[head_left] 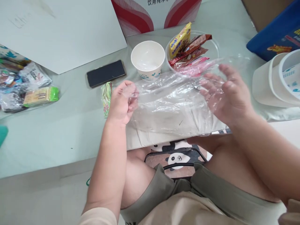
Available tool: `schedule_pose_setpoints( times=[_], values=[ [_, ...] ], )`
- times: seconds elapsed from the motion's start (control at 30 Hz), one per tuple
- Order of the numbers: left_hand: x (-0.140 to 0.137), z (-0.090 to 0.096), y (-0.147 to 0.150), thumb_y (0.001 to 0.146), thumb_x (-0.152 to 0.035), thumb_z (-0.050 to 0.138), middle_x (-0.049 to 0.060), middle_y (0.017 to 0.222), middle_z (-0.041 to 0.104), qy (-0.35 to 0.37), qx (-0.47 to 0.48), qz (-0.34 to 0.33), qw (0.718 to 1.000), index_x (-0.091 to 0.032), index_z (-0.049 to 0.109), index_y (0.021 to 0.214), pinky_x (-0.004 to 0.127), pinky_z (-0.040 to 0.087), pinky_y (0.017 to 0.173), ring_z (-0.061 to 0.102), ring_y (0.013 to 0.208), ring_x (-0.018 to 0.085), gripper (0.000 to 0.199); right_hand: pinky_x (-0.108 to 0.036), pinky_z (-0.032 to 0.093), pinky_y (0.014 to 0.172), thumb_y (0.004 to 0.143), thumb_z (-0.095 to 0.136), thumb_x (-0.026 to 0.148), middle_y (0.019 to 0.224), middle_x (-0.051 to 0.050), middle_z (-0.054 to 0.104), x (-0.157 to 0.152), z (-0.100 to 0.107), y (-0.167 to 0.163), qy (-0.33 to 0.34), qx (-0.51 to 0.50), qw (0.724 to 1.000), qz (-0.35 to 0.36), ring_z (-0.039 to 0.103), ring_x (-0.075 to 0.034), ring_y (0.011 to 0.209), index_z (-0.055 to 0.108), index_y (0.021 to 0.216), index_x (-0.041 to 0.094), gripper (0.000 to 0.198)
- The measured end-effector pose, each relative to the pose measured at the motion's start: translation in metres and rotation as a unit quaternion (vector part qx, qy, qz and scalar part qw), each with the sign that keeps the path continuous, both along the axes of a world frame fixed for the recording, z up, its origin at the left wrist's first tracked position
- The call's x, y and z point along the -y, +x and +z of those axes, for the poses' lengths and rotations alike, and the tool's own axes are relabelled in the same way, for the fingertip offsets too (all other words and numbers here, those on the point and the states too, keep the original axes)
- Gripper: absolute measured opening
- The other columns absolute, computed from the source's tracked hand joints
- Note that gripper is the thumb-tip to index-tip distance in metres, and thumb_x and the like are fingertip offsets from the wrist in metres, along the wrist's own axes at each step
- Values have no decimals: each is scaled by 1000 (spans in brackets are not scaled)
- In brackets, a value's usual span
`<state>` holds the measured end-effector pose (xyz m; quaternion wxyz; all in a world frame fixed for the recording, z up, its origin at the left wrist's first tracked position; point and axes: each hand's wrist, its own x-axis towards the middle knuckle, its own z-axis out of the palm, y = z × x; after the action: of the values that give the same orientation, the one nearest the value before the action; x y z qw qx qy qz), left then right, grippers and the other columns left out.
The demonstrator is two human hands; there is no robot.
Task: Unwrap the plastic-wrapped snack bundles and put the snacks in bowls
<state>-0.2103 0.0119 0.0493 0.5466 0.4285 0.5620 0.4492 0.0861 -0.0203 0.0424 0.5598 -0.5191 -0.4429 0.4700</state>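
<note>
A clear plastic bag (173, 106) stretches between my two hands above the table's front edge. My left hand (124, 101) is closed, pinching the bag's left side between thumb and fingers. At the other side, my right hand (227, 92) has its fingers apart, with thin film lying over and around them; it is slightly blurred. Beneath my left hand lies a green snack packet (106, 100), partly covered by the hand. Just beyond the bag stand a white paper bowl (147, 57) and a clear round tub (214, 47) holding several wrapped snacks (180, 40).
A black phone (106, 73) lies left of the bowl. Large white and red-patterned boxes (159, 18) stand behind. Packaged snacks (39, 97) sit at far left. White containers (264, 79) and a blue package (274, 34) are at right. My legs are under the table edge.
</note>
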Motion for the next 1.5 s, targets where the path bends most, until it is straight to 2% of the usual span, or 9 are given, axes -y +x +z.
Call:
schedule_pose_setpoints(
  times=[0.17, 0.33, 0.5, 0.63, 0.93, 1.03, 1.17, 1.37, 1.5],
  values=[
    [-2, 1, -3, 86, -70, 56, -2, 59, 54, -19, -13, 25, 999, -26, 56, 77, 30, 22, 47, 42, 44, 9, 45, -29, 59, 77, 68, 91, 46, 84, -1, 70, 12, 4, -16, -150, -23, 980, 126, 70, -15, 79, 60, 86, 23, 43],
    [0, 0, 1, 99, -48, 50, -8, 47, 36, 48, 8, 126, 991, -23, 53, 76, 29, 12, 43, 22, 34, 3, 33, -22, 45, 43, 73, 88, 40, 65, 6, 63, 12, 9, -23, -134, -11, 990, 44, 53, -8, 44, 53, 87, 25, 40],
    [2, 3, -5, 88, -53, 67, -4, 64, 61, 25, 66, 42, 997, -22, 64, 89, 24, 34, 44, 50, 46, 6, 31, -23, 39, 37, 89, 69, 31, 59, 4, 66, 10, 12, -23, -134, 27, 990, 38, 50, -10, 36, 60, 103, 23, 18],
    [3, 1, -12, 79, -42, 78, 1, 71, 71, -59, -35, -98, 993, -20, 68, 92, 25, 47, 49, 64, 52, 12, 28, -25, 48, 44, 90, 68, 35, 62, 1, 70, 9, 10, -16, -141, 46, 986, 77, 60, -13, 42, 67, 109, 19, 25],
    [8, 4, -19, 78, -33, 76, -2, 62, 71, -38, -47, -148, 987, -26, 66, 119, 22, 43, 42, 65, 46, 14, 44, -27, 54, 50, 92, 68, 37, 78, 3, 74, 3, -9, -1, -75, 128, 986, 75, 66, -13, 49, 64, 124, 28, 34],
    [10, 5, -22, 74, -29, 76, -1, 66, 73, -28, -21, -137, 990, -23, 69, 107, 22, 49, 47, 66, 49, 13, 34, -28, 51, 49, 89, 70, 34, 118, -4, 73, 3, -8, 0, -36, 115, 991, 57, 64, -8, 52, 71, 98, 25, 13],
    [9, 0, -21, 73, -22, 76, 2, 77, 77, 13, 1, -107, 994, -20, 71, 79, 24, 55, 56, 66, 56, 11, 8, -29, 47, 51, 75, 83, 31, 105, -8, 69, 3, -5, 4, 40, 94, 994, 35, 63, -13, 67, 65, 62, 22, 24],
    [2, -11, -17, 72, -9, 70, 1, 80, 78, 42, -25, -69, 996, -20, 76, 73, 23, 55, 66, 69, 68, 10, 12, -41, 54, 85, 57, 92, 66, 115, -10, 66, 5, 7, 12, 63, 90, 991, 82, 64, -16, 80, 70, 58, 23, 49],
    [-1, -12, -18, 69, -4, 66, 1, 80, 77, 41, -34, -52, 997, -21, 79, 78, 23, 55, 70, 70, 77, 12, 23, -34, 53, 71, 57, 95, 56, 110, -13, 68, 5, 9, 16, 32, 131, 987, 82, 61, -28, 119, 71, 58, 24, 40]
  ],
)
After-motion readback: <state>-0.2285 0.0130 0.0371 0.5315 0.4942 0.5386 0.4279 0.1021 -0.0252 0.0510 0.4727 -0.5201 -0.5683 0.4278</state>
